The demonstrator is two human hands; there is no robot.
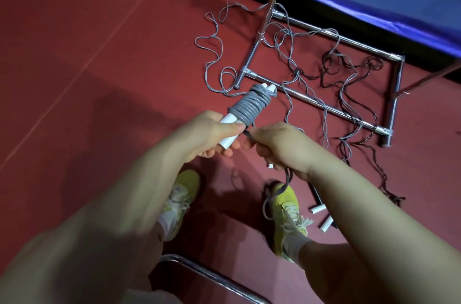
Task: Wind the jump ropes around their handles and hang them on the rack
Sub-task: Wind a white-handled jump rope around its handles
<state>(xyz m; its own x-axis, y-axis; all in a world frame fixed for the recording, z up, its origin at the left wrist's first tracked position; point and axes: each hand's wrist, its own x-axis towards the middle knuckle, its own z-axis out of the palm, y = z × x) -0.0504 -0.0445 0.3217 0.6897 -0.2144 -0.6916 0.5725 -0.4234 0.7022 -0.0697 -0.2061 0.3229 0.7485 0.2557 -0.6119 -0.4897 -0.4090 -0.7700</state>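
The white handles (230, 138) are gripped together in the left hand (212, 133), thumb pressed on top, so that the grey rope (245, 106) coiled round them is kept tight. The remaining tail (277, 190) is pinched in the right hand (277, 144), apparently for the last turns, and a loop of it dangles over a yellow shoe (289, 209). More ropes (294, 64) lie tangled on the red floor (99, 42) across the rack base (321, 105). The rack's top is cut off; the right fingertips are hidden.
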